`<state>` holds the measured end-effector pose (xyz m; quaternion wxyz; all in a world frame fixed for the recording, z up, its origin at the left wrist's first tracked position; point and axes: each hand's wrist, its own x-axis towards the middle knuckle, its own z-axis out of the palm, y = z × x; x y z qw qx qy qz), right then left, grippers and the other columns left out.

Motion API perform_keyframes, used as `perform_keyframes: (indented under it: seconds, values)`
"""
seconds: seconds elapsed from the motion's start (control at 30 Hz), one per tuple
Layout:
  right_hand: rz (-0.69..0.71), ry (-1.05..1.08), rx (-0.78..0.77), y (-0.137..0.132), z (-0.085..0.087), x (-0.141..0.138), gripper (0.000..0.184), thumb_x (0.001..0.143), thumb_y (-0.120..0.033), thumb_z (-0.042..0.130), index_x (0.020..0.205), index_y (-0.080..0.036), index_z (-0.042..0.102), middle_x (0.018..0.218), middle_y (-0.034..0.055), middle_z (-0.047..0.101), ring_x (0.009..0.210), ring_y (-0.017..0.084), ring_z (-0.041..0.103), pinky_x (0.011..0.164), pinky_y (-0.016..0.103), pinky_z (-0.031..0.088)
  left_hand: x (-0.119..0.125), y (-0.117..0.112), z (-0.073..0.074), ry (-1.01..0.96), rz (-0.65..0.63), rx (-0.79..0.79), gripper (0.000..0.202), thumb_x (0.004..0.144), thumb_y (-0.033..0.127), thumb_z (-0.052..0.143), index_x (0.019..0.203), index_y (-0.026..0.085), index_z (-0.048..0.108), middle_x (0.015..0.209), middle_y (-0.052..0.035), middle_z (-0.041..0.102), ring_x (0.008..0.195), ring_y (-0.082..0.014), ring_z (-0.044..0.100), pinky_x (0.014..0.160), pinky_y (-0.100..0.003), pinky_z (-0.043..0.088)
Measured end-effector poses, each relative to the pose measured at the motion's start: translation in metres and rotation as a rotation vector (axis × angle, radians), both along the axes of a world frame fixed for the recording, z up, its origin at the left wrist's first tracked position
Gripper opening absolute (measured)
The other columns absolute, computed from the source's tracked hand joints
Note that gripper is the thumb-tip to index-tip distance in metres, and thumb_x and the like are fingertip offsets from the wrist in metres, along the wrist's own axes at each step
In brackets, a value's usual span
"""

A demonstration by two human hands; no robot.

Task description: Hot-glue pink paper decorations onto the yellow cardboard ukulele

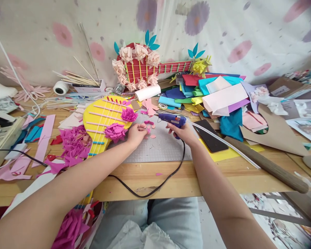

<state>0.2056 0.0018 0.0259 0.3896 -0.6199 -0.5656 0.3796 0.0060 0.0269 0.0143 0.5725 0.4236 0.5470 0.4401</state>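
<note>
My right hand (183,132) is wrapped round the handle of a blue hot glue gun (173,119), its nozzle turned left. A long translucent glue stick (223,141) runs out of its back, and a black cord (168,181) loops below. The fingertips of my left hand (137,135) are pinched together over a grey cutting mat (163,150); what they hold is too small to make out. Beside them lie small pink paper discs (152,136). Left of that hand rests a yellow paper guitar (97,119) with strings and two magenta paper flowers (115,132).
Behind stands a red guitar (137,69) with pale pink flowers. Stacked coloured paper (223,97), a black phone (211,136) and a wooden stick (269,166) lie on the right. Magenta scraps (76,145) cover the left, near a box of skewers (90,86).
</note>
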Motion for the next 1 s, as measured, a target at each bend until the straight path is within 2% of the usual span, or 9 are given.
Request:
perform_keyframes:
  seconds: [0.07,0.13,0.23,0.43,0.6,1.0]
  values:
    - [0.123,-0.025,-0.045,-0.008,0.005,0.000,0.045,0.069,-0.058,0.061,0.083,-0.015,0.063,0.067,0.0032,0.062,0.049,0.008,0.047,0.044,0.021,0.037,0.001,0.001,0.000,0.003,0.015,-0.010,0.018,0.070,0.006,0.062,0.077,0.014,0.049,0.068,-0.0003,0.061,0.065,-0.0132,0.065,0.048,-0.020,0.050]
    - [0.170,-0.089,-0.065,-0.013,0.009,-0.002,0.043,0.067,-0.056,0.064,0.081,-0.016,0.063,0.065,0.0020,0.061,0.051,0.009,0.048,0.044,0.021,0.037,0.002,0.001,0.001,0.002,0.016,-0.019,0.019,0.070,0.007,0.063,0.077,0.015,0.048,0.069,-0.0005,0.061,0.066,-0.0137,0.066,0.049,-0.020,0.050]
    - [0.166,-0.157,-0.048,-0.015,0.010,-0.005,0.039,0.068,-0.054,0.064,0.078,-0.017,0.064,0.062,0.0009,0.059,0.053,0.010,0.048,0.048,0.022,0.039,0.002,0.001,0.002,0.006,0.011,-0.020,0.019,0.071,0.008,0.063,0.077,0.015,0.047,0.071,-0.0008,0.062,0.068,-0.0146,0.067,0.049,-0.020,0.050]
    - [0.130,-0.148,-0.044,-0.014,0.011,-0.004,0.038,0.068,-0.054,0.063,0.077,-0.017,0.063,0.059,0.0003,0.057,0.051,0.010,0.047,0.050,0.025,0.041,0.001,0.000,0.001,0.005,-0.005,-0.003,0.016,0.073,0.009,0.061,0.078,0.016,0.047,0.074,-0.0023,0.062,0.074,-0.0158,0.067,0.049,-0.020,0.050]
    - [0.128,-0.174,-0.044,-0.014,0.009,-0.004,0.039,0.068,-0.055,0.063,0.080,-0.018,0.064,0.059,-0.0005,0.057,0.053,0.011,0.048,0.052,0.025,0.041,0.001,0.000,0.001,0.013,-0.001,-0.003,0.020,0.070,0.010,0.065,0.078,0.016,0.048,0.072,-0.0008,0.061,0.070,-0.0148,0.066,0.050,-0.022,0.051]
    - [0.105,-0.193,-0.071,-0.011,0.004,-0.002,0.041,0.068,-0.057,0.062,0.083,-0.019,0.064,0.059,-0.0009,0.056,0.053,0.011,0.048,0.053,0.026,0.041,0.000,0.002,-0.003,0.014,-0.016,0.011,0.017,0.072,0.010,0.063,0.079,0.015,0.048,0.071,-0.0007,0.060,0.070,-0.0147,0.067,0.048,-0.019,0.050]
